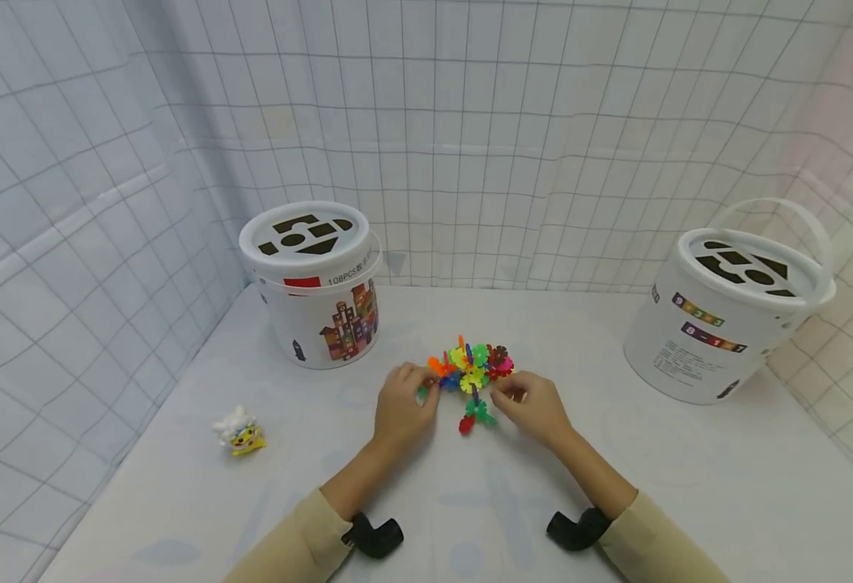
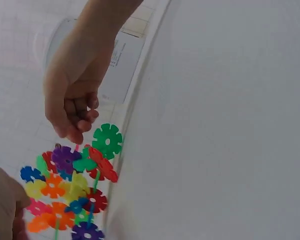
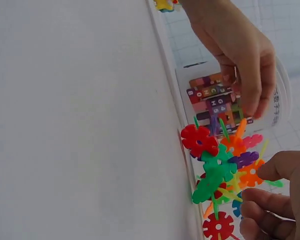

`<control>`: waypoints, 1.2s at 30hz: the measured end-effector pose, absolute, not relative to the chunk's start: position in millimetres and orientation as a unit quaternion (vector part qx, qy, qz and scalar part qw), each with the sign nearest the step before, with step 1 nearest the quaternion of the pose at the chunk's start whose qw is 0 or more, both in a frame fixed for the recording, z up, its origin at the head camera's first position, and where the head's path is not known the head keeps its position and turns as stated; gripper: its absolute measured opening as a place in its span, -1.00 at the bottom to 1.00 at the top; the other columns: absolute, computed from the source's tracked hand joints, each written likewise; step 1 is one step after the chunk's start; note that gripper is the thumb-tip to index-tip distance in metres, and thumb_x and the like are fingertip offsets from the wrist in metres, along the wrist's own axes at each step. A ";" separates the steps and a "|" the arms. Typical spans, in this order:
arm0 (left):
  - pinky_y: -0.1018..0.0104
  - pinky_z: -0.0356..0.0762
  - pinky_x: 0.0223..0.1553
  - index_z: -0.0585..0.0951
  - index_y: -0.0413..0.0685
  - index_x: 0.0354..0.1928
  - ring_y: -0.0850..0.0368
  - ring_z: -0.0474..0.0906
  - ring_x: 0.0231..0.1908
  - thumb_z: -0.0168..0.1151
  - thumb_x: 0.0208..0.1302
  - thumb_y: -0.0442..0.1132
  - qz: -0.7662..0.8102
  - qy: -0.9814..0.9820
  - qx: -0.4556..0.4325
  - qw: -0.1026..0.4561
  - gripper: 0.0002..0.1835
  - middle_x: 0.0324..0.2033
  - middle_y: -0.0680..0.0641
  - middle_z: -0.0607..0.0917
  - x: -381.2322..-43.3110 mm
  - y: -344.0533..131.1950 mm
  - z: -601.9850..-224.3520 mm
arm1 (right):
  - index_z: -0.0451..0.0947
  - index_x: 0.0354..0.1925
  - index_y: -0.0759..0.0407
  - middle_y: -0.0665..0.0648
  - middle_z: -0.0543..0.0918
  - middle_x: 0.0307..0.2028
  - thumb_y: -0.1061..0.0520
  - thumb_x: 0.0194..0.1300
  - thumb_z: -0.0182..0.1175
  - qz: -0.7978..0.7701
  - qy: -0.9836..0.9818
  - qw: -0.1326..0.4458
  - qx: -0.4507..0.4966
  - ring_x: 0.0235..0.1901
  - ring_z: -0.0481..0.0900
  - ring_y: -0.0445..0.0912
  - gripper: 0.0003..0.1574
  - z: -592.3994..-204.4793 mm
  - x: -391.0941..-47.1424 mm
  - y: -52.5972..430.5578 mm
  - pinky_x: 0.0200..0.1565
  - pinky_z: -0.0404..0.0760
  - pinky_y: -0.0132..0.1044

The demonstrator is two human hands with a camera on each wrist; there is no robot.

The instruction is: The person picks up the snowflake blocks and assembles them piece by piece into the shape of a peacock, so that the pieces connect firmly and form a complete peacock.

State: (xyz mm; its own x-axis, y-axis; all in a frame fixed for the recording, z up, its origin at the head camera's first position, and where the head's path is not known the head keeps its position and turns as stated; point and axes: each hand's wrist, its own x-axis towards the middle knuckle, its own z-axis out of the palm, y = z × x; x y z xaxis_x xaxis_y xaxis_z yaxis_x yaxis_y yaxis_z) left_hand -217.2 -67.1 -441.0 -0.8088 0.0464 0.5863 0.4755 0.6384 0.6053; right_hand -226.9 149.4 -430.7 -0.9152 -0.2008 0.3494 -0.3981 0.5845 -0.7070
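Note:
A cluster of toothed plastic flower discs (image 1: pixel 473 379), joined at many angles in red, green, yellow, orange, blue and purple, stands on the table between both hands. My left hand (image 1: pixel 406 409) curls its thumb and fingers at the left side of it, by an orange disc (image 3: pixel 233 145) and a green one. On the other side my right hand (image 1: pixel 532 405) has its fingers loosely bent, thumb and forefinger apart in the right wrist view, tips right at the discs. A green disc (image 2: pixel 107 141) and a red disc (image 3: pixel 199 141) stick out toward me.
On the white table (image 1: pixel 514 510), a white lidded bucket (image 1: pixel 310 324) stands at back left and another bucket (image 1: pixel 696 348) at back right. A small white-and-yellow toy figure (image 1: pixel 241 432) lies at left. Gridded white cloth (image 1: pixel 470 162) surrounds the table.

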 end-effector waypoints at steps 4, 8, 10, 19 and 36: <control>0.39 0.41 -0.56 0.70 -0.23 -0.29 0.23 0.41 -0.59 0.21 0.34 -0.30 -0.428 -0.879 -0.147 0.150 -0.85 -0.61 0.05 0.58 -212.7 -49.5 -431.1 | 0.64 -0.45 0.14 -0.07 0.56 -0.51 0.13 0.16 0.38 0.415 -0.882 0.101 0.202 -0.49 0.44 -0.17 -0.87 -430.7 -223.9 142.8 -0.47 0.47 -0.34; 0.39 0.36 -0.62 0.61 -0.30 -0.24 0.22 0.40 -0.68 0.03 0.46 -0.21 -0.536 -0.843 -0.049 0.004 -0.73 -0.70 0.03 0.53 -214.0 -34.7 -432.6 | 0.49 -0.58 0.07 -0.10 0.42 -0.61 0.10 0.18 0.37 0.360 -0.900 0.106 0.222 -0.57 0.34 -0.20 -0.71 -430.6 -222.3 131.0 -0.52 0.37 -0.36; 0.39 0.35 -0.62 0.56 -0.31 -0.24 0.20 0.38 -0.70 -0.03 0.49 -0.21 -0.572 -0.820 -0.015 -0.021 -0.71 -0.70 0.01 0.51 -216.7 -30.7 -436.3 | 0.41 -0.63 0.05 -0.10 0.35 -0.66 0.10 0.19 0.34 0.327 -0.909 0.114 0.233 -0.62 0.29 -0.21 -0.64 -431.5 -222.5 126.7 -0.55 0.30 -0.37; 0.41 0.26 -0.51 0.47 -0.18 -0.44 0.18 0.29 -0.58 -0.05 0.47 -0.21 -0.628 -0.777 0.030 -0.028 -0.70 -0.63 0.02 0.38 -228.1 -20.3 -444.8 | 0.27 -0.69 0.04 -0.11 0.27 -0.69 0.22 0.16 0.24 0.288 -0.907 0.139 0.275 -0.65 0.20 -0.25 -0.58 -435.8 -224.3 121.8 -0.60 0.22 -0.39; 0.46 0.13 -0.62 0.37 -0.07 -0.59 0.25 0.17 -0.66 0.01 0.43 -0.26 -0.690 -0.722 0.029 -0.037 -0.66 -0.69 0.07 0.31 -233.9 -26.5 -449.0 | 0.42 -0.59 0.10 -0.08 0.35 -0.62 0.23 0.19 0.36 0.288 -0.895 0.177 0.292 -0.59 0.27 -0.22 -0.67 -443.1 -221.3 119.0 -0.55 0.33 -0.40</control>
